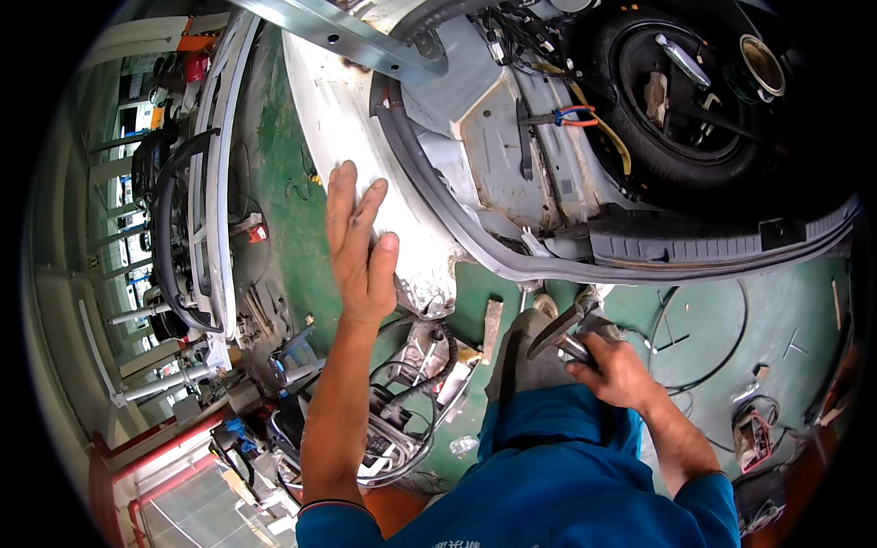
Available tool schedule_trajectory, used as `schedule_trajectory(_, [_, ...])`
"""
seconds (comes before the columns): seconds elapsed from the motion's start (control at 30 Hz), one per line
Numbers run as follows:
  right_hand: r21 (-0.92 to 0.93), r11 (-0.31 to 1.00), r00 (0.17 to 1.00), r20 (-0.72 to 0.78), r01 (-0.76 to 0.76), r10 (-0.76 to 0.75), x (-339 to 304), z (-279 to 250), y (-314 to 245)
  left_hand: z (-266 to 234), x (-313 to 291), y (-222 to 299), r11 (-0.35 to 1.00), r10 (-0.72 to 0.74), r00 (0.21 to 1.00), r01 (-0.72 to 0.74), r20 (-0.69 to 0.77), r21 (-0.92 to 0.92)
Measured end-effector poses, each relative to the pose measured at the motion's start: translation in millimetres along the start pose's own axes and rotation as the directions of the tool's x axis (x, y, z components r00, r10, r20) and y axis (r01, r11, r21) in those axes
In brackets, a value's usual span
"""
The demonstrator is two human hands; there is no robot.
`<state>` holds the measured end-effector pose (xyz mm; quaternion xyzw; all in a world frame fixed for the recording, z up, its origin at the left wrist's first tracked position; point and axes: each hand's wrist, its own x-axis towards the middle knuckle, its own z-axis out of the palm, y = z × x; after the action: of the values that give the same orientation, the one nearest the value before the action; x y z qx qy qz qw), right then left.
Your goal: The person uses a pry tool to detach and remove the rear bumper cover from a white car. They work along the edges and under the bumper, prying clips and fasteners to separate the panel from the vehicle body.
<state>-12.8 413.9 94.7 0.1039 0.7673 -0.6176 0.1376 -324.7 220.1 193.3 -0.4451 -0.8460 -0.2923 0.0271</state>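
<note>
My left hand (363, 260) is stretched out with straight fingers over the white rear body panel (416, 228) of a car. It looks laid against the panel's outer side, though full contact is hard to confirm. Low in front of my body, my right hand (614, 368) is closed around a body hammer (555, 331), its long narrow head pointing toward the lower left. Beyond the panel, a dark rubber seal (470, 248) borders the open boot. Inside lie a wheel with a black tyre (628, 137) and pliers with red and blue handles (574, 116).
A metal beam (352, 41) crosses the top above the panel. To the left stands a rack with a dark bumper-like part (166, 205). Hoses and cables (429, 379) clutter the green floor near my left forearm, beside a wooden strip (491, 331). A cable loop (744, 320) lies right.
</note>
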Motion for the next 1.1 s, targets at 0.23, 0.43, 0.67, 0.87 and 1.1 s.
schedule_trajectory(0.23, [0.008,0.996,0.996,-0.018,-0.088,0.088,-2.3,-8.0,-7.0,-1.3,-0.8,-7.5,0.994,0.068,0.998,-0.068,0.012,0.087])
schedule_trajectory(0.43, [0.112,0.993,0.997,-0.073,-0.028,0.036,13.6,-38.5,-28.0,6.7,-3.3,-5.9,0.995,-0.015,0.991,0.002,-0.133,-0.102])
schedule_trajectory(0.67, [0.604,0.781,0.903,-0.232,-0.158,0.362,31.8,-56.5,-54.5,11.0,-5.4,-8.9,0.99,-0.068,0.98,0.044,-0.185,-0.133])
schedule_trajectory(0.87, [0.441,0.834,0.912,-0.075,-0.333,0.404,82.5,-77.8,-74.3,9.3,-6.1,-8.6,0.99,-0.07,0.966,0.037,-0.249,-0.134])
schedule_trajectory(1.1, [-0.023,0.967,0.967,0.038,-0.253,0.253,107.8,-123.1,-35.4,30.4,-43.3,90.4,0.936,-0.301,0.82,0.157,-0.487,-0.314])
